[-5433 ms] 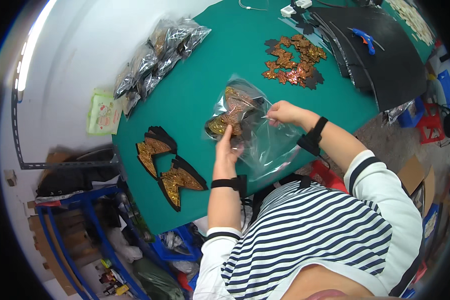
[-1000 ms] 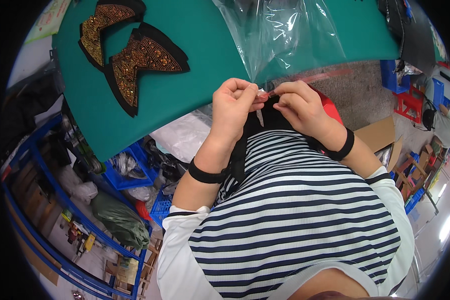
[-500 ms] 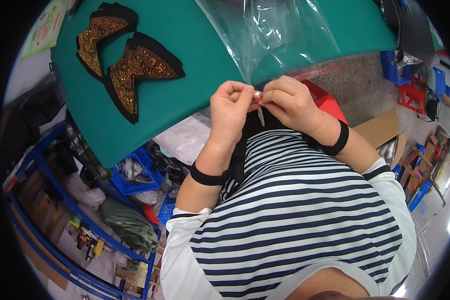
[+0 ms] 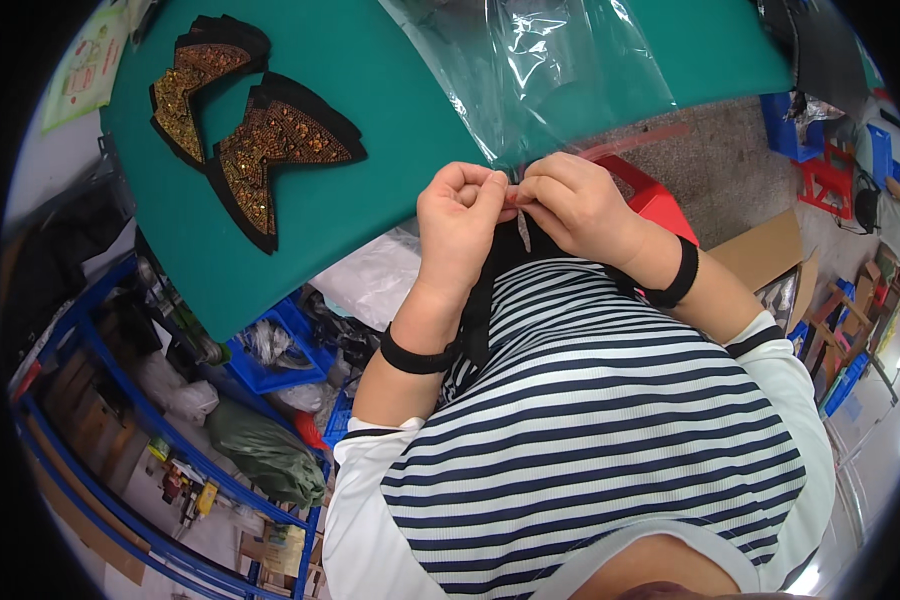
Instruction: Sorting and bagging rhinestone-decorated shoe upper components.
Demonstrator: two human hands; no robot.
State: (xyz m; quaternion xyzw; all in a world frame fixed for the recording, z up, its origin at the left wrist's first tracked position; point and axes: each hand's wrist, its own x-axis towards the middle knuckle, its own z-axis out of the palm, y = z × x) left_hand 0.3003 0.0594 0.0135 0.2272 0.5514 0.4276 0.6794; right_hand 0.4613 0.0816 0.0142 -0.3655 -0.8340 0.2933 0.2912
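Observation:
A large clear plastic bag lies across the far side of the green table and narrows toward my hands. My left hand is closed, thumb and forefinger pinched at the bag's gathered near end. Close against it, my right hand pinches the same end from the other side. Below the fingertips hangs a narrow, shiny strip that looks like the bag's twisted plastic. The fingers cover most of the place where they meet. Both hands are just off the table's near edge, in front of my body.
Black fabric pieces with gold and copper beading lie on the green table at the left. Below the table are a blue crate and white plastic sheeting. A red bin stands beyond my right hand, near a cardboard box.
Both hands stay pinched together in nearly the same place. My fingers have shifted slightly, and the shiny bit between the fingertips now shows less.

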